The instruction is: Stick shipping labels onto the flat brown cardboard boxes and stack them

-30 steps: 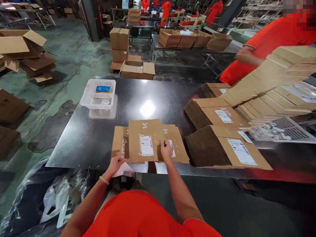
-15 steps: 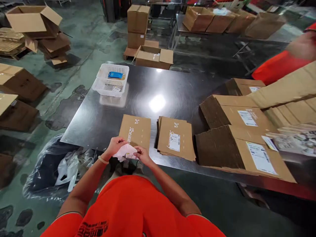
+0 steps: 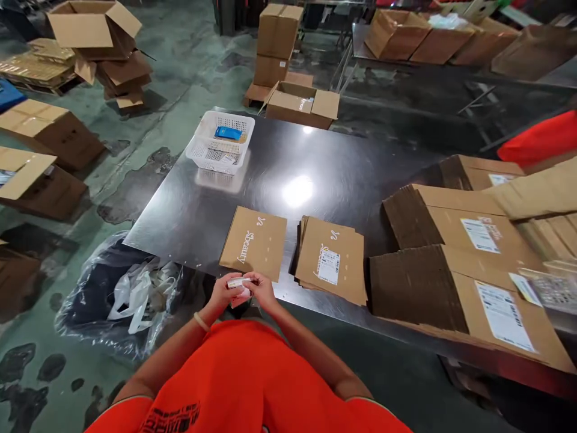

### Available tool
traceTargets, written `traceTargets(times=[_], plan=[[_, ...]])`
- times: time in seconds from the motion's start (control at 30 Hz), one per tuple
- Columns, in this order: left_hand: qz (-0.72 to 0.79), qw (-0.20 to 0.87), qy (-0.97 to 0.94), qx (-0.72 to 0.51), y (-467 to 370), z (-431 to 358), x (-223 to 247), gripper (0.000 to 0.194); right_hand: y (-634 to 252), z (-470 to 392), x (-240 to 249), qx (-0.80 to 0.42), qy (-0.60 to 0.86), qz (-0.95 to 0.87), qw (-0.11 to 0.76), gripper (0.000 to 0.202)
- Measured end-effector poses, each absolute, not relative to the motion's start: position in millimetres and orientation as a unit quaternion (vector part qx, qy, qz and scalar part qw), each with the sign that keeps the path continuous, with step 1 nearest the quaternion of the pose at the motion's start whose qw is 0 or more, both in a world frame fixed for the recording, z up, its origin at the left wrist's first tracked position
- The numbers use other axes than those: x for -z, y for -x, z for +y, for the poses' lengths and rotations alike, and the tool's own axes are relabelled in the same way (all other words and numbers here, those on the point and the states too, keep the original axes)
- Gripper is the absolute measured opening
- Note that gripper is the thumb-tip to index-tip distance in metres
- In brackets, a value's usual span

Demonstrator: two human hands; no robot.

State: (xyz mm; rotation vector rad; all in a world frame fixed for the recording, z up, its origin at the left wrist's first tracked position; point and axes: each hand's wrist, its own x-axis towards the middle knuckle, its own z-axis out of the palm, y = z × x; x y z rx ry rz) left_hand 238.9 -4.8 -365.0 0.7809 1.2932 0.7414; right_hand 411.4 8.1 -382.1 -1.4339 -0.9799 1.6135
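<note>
Between my two hands, close to my body and just off the front edge of the metal table, is a small pink packet (image 3: 241, 296) with a white label at its top. My left hand (image 3: 222, 293) grips the packet's left side, and my right hand (image 3: 261, 288) pinches its right side. Right beyond my hands lies a flat brown carton (image 3: 255, 243) with white lettering. A stack of similar cartons (image 3: 347, 264), the top one bearing a white label, sits to its right.
A white basket (image 3: 202, 147) holding a blue packet stands at the table's far left. Larger labelled cartons (image 3: 469, 282) fill the right side. Below the left edge is a lined bin (image 3: 94, 300) with plastic bags. A co-worker's red sleeve (image 3: 536, 139) shows at right.
My hands have come closer together and nearer my body, and the pink packet looks more compact between them. The view has shifted left, and the co-worker's hand has left the view.
</note>
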Motion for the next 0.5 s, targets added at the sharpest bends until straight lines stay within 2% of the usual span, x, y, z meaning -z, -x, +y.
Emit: traceTargets(times=[0.07, 0.13, 0.33, 0.5], plan=[[0.588, 0.658, -0.344, -0.321, -247, 3, 369, 0.038, -415, 5, 383, -0.609, 0.569, -0.406, 0.376, 0.021], [0.6, 0.657, -0.346, -0.299, -249, 12, 374, 0.034, -419, -1, 385, -0.572, 0.582, -0.436, 0.379, 0.017], [0.578, 0.718, -0.3, -0.245, -246, 18, 396, 0.05, -433, 9, 401, -0.436, 0.597, -0.536, 0.408, 0.015], [0.555, 0.766, -0.245, -0.212, -249, 0, 417, 0.07, -456, 104, 416, -0.357, 0.68, -0.514, 0.381, 0.011]])
